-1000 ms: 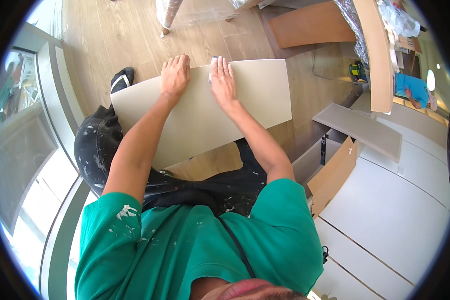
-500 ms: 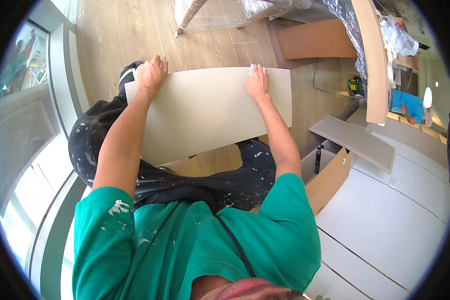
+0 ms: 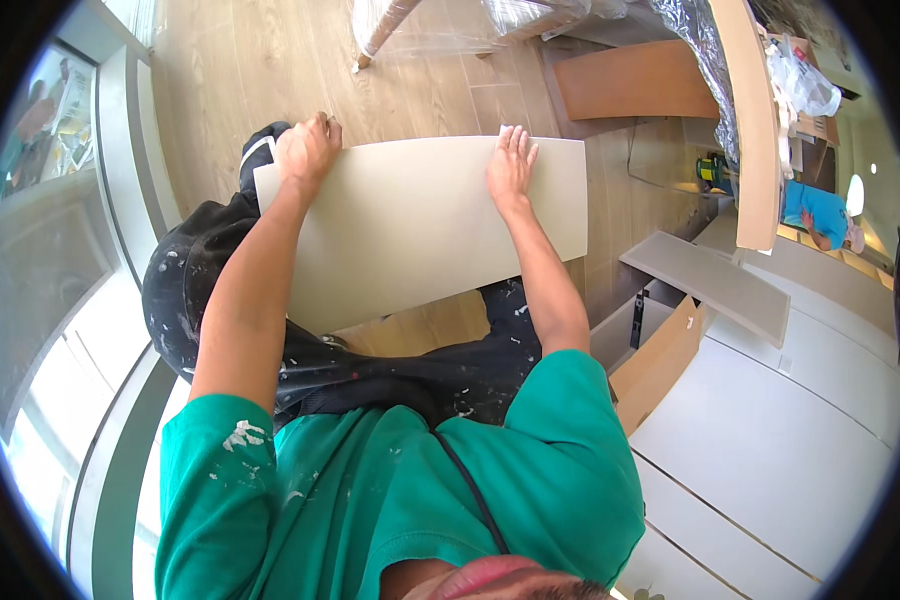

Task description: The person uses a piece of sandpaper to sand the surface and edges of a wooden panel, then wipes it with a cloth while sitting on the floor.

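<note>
A pale cream rectangular panel [image 3: 410, 225] lies across my legs, its far edge slightly bowed in this view. My left hand [image 3: 308, 152] is closed over the panel's far edge near its left corner, fingers curled beyond the edge. My right hand [image 3: 511, 168] rests on the panel by the far edge, right of the middle, with its fingers stretched out. Something small and pale shows at the right fingertips; I cannot make out what it is.
Wrapped furniture legs [image 3: 385, 30] stand ahead on the wood floor [image 3: 240, 60]. A brown board [image 3: 635, 80] lies at the far right. A grey panel [image 3: 710, 285] rests over an open drawer or box [image 3: 660, 360] beside white cabinet fronts [image 3: 770, 410]. Another person [image 3: 820, 210] is at far right.
My right hand's fingers have straightened from a more curled shape, near the same place on the far edge. The left hand keeps its hold; the panel has barely shifted.
</note>
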Available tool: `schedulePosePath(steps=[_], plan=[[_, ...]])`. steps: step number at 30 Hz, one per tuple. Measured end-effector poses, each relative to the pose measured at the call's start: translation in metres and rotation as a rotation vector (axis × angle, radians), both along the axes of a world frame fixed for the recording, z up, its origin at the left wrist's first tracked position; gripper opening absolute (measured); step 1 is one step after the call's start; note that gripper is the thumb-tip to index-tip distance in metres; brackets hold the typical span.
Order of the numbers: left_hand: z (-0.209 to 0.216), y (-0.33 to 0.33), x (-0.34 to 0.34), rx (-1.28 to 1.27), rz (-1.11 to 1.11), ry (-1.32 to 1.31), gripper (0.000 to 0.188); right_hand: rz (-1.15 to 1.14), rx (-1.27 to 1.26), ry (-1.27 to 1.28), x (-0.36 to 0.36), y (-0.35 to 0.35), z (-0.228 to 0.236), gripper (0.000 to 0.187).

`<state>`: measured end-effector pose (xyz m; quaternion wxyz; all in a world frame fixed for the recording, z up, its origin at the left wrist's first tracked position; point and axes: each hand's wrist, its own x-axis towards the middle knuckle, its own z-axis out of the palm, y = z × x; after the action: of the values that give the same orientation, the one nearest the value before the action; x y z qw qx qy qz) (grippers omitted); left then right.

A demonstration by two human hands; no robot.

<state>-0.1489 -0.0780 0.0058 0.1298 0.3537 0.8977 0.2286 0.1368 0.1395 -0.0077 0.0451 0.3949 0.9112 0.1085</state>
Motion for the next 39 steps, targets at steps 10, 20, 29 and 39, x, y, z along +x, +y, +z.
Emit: schedulePosePath(steps=[10,20,29,39], plan=[[0.001,0.001,0.001,-0.009,0.003,-0.005,0.035,-0.012,-0.027,-0.161,0.007,-0.005,0.007,0.058],[-0.006,-0.001,0.0,-0.01,0.012,-0.007,0.037,0.087,-0.029,-0.244,-0.009,-0.028,0.006,0.059],[-0.003,-0.001,-0.003,-0.002,0.01,-0.026,0.036,0.122,-0.128,-0.138,-0.02,-0.019,0.014,0.057],[-0.001,-0.001,0.0,0.015,0.0,-0.023,0.036,0.142,-0.263,0.162,-0.08,-0.099,-0.018,0.054]])
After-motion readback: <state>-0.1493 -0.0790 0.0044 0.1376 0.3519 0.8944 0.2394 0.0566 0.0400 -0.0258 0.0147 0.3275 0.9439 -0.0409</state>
